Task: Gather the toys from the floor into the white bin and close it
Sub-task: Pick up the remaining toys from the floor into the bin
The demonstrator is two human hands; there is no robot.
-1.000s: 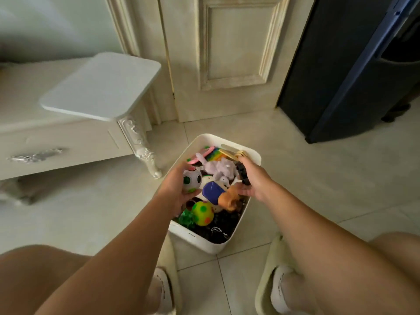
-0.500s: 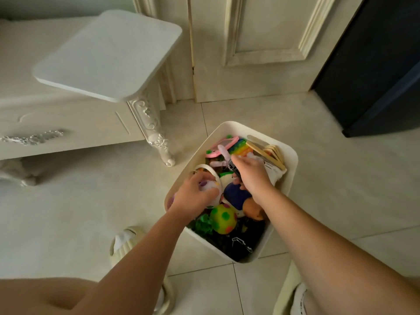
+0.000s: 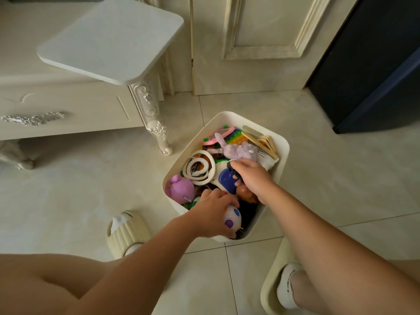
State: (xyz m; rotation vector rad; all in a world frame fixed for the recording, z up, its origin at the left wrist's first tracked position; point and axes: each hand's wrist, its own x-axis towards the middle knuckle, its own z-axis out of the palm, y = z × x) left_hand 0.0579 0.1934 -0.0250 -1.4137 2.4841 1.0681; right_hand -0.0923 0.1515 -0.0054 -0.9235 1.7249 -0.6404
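A white side table (image 3: 113, 37) stands on the tiled floor (image 3: 79, 189) at far left, beside a cream drawer unit (image 3: 68, 110). Behind it is a panelled door (image 3: 250, 42), and a dark cabinet (image 3: 375, 64) is at far right.

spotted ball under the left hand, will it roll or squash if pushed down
Round and smooth-looking, the spotted ball would probably roll if freed, though the left hand curls round it and the white bin wall hems it in. One hand spans it, so likely light; squashiness cannot be told.

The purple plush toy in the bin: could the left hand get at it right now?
Likely yes: the purple plush toy lies uncovered beside the left hand, though that hand grips a spotted ball.
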